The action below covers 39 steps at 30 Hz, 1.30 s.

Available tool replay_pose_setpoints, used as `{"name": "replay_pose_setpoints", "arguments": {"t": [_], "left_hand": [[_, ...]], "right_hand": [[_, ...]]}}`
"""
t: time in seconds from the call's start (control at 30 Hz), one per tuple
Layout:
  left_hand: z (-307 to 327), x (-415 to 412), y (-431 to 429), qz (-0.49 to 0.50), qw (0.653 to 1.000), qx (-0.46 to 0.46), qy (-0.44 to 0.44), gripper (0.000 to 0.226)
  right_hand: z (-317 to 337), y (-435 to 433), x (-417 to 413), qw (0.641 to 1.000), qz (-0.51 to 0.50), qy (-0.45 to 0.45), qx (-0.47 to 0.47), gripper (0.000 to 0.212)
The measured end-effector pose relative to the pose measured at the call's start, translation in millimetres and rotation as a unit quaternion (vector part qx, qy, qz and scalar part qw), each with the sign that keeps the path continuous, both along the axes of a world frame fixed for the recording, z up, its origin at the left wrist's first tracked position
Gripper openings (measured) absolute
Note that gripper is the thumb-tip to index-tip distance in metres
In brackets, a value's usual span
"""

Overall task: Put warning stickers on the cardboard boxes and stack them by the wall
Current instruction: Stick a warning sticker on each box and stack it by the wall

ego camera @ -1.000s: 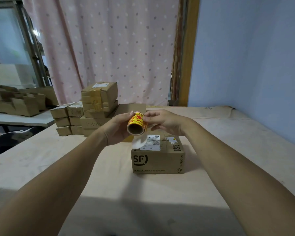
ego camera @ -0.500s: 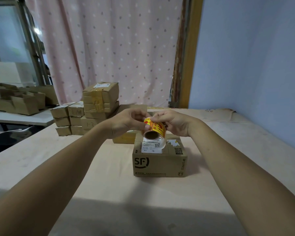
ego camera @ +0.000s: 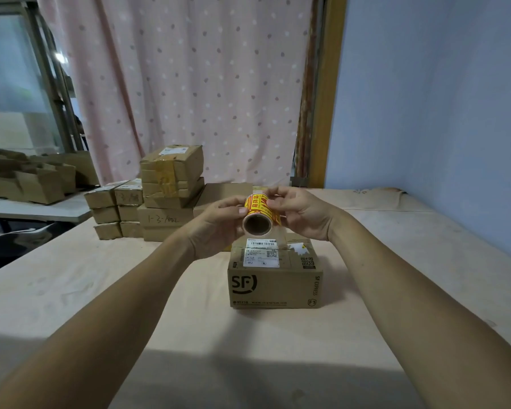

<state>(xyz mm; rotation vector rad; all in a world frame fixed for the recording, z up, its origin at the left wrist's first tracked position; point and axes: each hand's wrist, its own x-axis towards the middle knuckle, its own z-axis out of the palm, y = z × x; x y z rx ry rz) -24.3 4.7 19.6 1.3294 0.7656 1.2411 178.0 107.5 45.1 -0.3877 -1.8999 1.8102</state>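
Observation:
A roll of yellow and red warning stickers [ego camera: 259, 213] on a cardboard core is held in the air, its open end facing me. My left hand [ego camera: 216, 228] grips the roll from the left. My right hand [ego camera: 300, 212] pinches the roll's top and right side with its fingertips. Directly below stands a cardboard box with an SF logo [ego camera: 275, 286], upright on the table, a white shipping label on its top. The roll hangs a little above the box's far edge.
A stack of several cardboard boxes [ego camera: 165, 199] stands at the back left of the beige table [ego camera: 130, 290], in front of a pink dotted curtain. A blue wall [ego camera: 440, 113] runs along the right. More open boxes [ego camera: 39, 181] lie on a side table at far left.
The roll has turned so its open core faces me and has shifted slightly right. The loose white backing strip that hung below it is no longer seen. Both hands stay on the roll.

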Motion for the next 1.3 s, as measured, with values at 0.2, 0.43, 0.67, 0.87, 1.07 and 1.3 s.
{"name": "replay_pose_setpoints", "arguments": {"t": [0.2, 0.43, 0.67, 0.87, 1.07, 1.3], "left_hand": [[6, -3, -2, 0.027, 0.987, -0.026, 0.158, 0.033], [2, -10, 2, 0.033, 0.986, -0.020, 0.162, 0.034], [-8, -9, 3, 0.156, 0.960, 0.001, 0.233, 0.016], [-8, -4, 2, 0.145, 0.964, 0.018, 0.224, 0.039], [-9, -3, -1, 0.182, 0.965, 0.020, 0.186, 0.026], [-9, -1, -1, 0.225, 0.959, 0.027, 0.168, 0.027]], "right_hand": [[17, -1, 1, 0.984, -0.005, -0.144, 0.101, 0.024], [18, -2, 4, 0.972, -0.076, -0.162, 0.155, 0.032], [1, 4, 8, 0.985, -0.099, -0.099, 0.102, 0.020], [-2, -1, 3, 0.985, -0.118, -0.060, 0.112, 0.029], [-2, -1, 1, 0.983, -0.143, -0.030, 0.113, 0.032], [-9, 4, -9, 0.901, -0.305, -0.087, 0.297, 0.031]]}}
